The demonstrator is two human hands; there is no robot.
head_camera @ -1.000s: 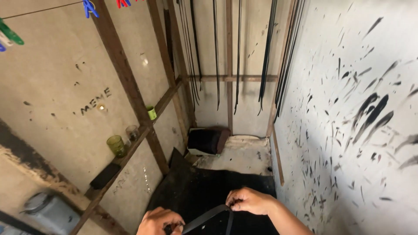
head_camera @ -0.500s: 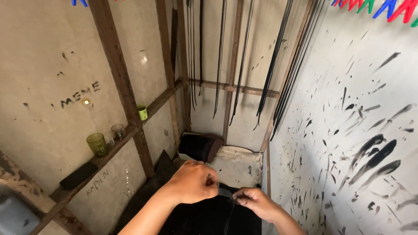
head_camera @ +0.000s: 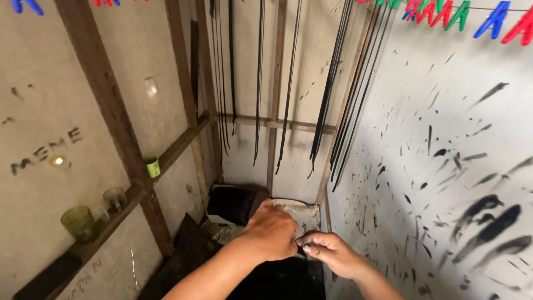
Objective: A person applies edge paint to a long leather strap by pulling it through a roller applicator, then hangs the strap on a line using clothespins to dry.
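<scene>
A black strip (head_camera: 300,251) is pinched between both hands, barely showing. The left hand (head_camera: 272,232) and right hand (head_camera: 332,253) meet, fingers closed narrow on it. Black strips (head_camera: 288,94) hang on the wall beyond.

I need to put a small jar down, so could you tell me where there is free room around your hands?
The wooden rail is bare between the small green cup and the corner post. Lower down, the clear glass and green glass crowd it. The left hand and right hand meet over dark material.
</scene>
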